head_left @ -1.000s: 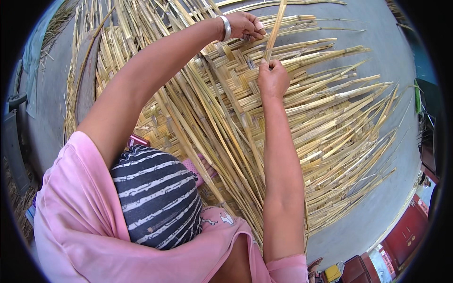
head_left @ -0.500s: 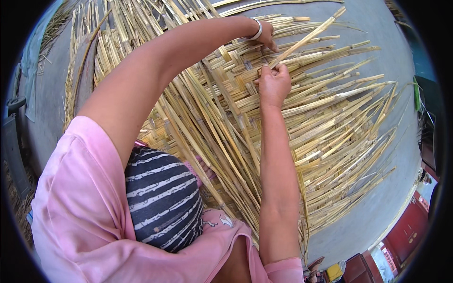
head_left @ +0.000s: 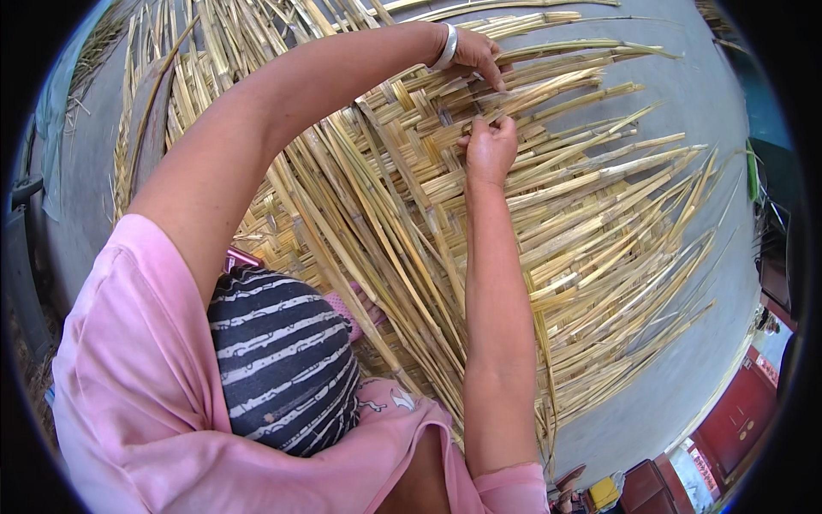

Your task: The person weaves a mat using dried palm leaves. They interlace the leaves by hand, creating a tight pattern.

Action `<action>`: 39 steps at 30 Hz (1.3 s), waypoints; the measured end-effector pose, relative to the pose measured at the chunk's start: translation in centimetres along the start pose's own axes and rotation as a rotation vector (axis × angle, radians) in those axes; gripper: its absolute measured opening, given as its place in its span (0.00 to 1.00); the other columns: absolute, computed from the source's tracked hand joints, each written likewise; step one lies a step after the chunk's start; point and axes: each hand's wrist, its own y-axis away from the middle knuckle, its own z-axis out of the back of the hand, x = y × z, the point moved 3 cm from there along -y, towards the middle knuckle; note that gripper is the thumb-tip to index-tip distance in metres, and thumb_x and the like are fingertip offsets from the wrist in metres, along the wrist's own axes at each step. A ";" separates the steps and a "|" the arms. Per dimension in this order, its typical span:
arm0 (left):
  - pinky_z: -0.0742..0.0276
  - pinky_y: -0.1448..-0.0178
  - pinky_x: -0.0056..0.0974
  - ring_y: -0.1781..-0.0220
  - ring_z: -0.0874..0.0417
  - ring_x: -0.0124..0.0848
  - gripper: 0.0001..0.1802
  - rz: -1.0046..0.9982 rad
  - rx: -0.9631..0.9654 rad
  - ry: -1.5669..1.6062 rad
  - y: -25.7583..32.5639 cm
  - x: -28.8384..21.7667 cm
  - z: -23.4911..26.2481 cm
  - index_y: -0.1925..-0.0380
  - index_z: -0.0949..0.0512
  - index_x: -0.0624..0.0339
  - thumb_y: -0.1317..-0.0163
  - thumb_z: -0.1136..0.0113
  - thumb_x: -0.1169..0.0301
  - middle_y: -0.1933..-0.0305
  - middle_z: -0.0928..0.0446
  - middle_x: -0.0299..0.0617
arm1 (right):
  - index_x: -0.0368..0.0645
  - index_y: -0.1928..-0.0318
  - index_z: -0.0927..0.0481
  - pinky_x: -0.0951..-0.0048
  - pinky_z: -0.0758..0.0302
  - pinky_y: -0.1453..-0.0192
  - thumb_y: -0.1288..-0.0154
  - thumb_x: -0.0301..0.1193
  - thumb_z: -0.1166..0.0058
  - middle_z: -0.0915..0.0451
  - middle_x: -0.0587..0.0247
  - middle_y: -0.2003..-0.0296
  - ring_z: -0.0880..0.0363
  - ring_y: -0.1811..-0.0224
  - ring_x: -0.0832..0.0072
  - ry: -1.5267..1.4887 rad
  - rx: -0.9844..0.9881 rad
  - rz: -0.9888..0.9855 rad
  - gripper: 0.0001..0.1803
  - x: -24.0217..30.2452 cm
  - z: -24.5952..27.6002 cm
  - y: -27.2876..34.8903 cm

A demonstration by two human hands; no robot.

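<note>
A large mat of flat, split reed strips, woven in the middle with long loose ends fanning right, lies in front of me. At its far part my left hand, with a silver bangle at the wrist, curls over several reed strips, its index finger pointing down at the weave. Just nearer, my right hand is closed in a pinch at the edge of the weave. A pale reed strip runs right from near its fingertips. What lies between those fingers is partly hidden.
A long bundle of reed strips crosses the mat diagonally. My knee in dark striped cloth rises at its near left, beside a pink shoe. Grey floor borders the right side, with a dark red cabinet beyond.
The strip that slanted up from my right hand now lies low among the others. My left hand has shifted slightly, and strips beside it are raised. The right hand has barely moved.
</note>
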 end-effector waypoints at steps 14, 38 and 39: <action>0.27 0.55 0.34 0.62 0.22 0.25 0.20 -0.220 0.067 0.149 1.0 -0.5 2.5 0.51 0.24 0.57 0.45 0.35 0.67 0.65 0.21 0.34 | 0.42 0.55 0.25 0.63 0.27 0.61 0.41 0.37 0.47 0.20 0.53 0.72 0.21 0.67 0.58 0.311 0.297 0.043 0.16 -1.0 -0.2 -1.7; 0.20 0.63 0.31 0.66 0.20 0.26 0.07 -0.298 -0.814 0.201 4.3 7.4 10.3 0.65 0.20 0.61 0.43 0.43 0.81 0.66 0.21 0.37 | 0.40 0.60 0.30 0.57 0.22 0.61 0.44 0.23 0.49 0.32 0.50 0.57 0.22 0.64 0.51 1.009 0.193 0.414 0.11 3.2 -2.3 2.7; 0.20 0.61 0.33 0.63 0.19 0.28 0.09 -0.285 -0.821 0.307 4.9 6.1 10.1 0.64 0.21 0.62 0.43 0.46 0.83 0.66 0.21 0.38 | 0.40 0.60 0.30 0.57 0.22 0.61 0.44 0.23 0.48 0.32 0.51 0.58 0.22 0.63 0.51 0.966 0.155 0.481 0.10 3.6 -2.0 2.2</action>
